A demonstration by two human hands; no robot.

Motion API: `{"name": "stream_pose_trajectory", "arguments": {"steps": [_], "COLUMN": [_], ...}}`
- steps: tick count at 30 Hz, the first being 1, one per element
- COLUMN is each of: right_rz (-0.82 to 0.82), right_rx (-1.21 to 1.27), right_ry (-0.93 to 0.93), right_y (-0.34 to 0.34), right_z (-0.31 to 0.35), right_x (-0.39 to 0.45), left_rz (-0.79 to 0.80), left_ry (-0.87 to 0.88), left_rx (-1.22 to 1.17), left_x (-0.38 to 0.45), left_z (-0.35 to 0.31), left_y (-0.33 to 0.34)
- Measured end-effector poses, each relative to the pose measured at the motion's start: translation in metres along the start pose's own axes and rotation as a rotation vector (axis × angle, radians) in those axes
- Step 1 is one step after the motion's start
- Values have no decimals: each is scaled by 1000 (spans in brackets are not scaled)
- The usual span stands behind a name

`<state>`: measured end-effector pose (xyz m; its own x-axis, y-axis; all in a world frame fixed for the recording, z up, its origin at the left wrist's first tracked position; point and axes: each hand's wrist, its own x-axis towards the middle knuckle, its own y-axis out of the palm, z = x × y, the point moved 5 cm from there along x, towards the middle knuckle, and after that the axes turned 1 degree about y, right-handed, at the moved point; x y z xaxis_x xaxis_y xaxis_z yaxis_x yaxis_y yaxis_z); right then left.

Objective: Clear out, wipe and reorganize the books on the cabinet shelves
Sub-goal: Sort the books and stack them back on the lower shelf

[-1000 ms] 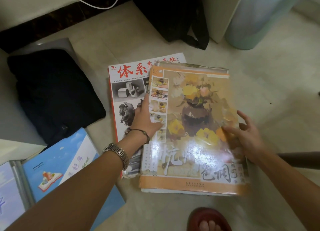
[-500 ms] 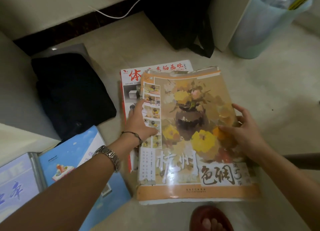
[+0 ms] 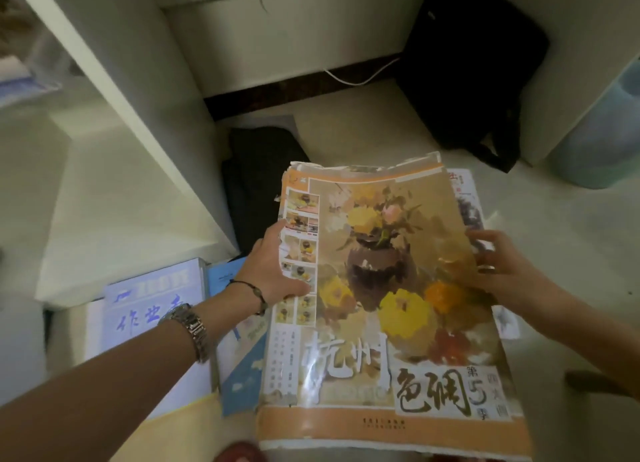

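A large flower-painting art book [image 3: 388,288] with an orange border is lifted off the floor and tilted toward me. My left hand [image 3: 273,271] grips its left edge, thumb on the cover. My right hand [image 3: 502,271] holds the right edge with fingers spread along it. Beneath its right side, the red-titled sketch book [image 3: 467,198] peeks out, mostly hidden. The white cabinet [image 3: 114,170] with its shelf stands at the left.
Pale blue workbooks [image 3: 152,302] and a sky-blue book [image 3: 242,368] lie on the floor at the lower left. A black cushion [image 3: 256,170] lies behind the book, a black bag [image 3: 471,66] leans at the back, and a light-blue bin [image 3: 595,139] stands at the right.
Both hands have raised the flower book off the floor and toward me, covering most of the sketch book. My view has swung up and left, bringing the cabinet into sight.
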<state>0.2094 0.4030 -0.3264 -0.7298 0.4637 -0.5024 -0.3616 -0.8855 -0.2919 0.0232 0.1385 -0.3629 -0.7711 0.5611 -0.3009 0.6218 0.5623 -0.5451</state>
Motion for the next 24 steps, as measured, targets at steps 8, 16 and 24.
{"name": "stream_pose_trajectory", "arguments": {"steps": [8, 16, 24], "right_rz": [100, 212, 335], "right_rx": [-197, -223, -242], "right_ry": [-17, -83, -170], "right_y": [57, 124, 197], "right_z": [41, 55, 58], "right_x": [-20, -46, -55], "left_rz": [-42, -93, -156], "left_ry": [-46, -70, -150], "left_rx": [-52, -65, -97], "left_x": [-66, -117, -165], "left_z": [34, 85, 132], "left_y": [-54, -96, -129]}}
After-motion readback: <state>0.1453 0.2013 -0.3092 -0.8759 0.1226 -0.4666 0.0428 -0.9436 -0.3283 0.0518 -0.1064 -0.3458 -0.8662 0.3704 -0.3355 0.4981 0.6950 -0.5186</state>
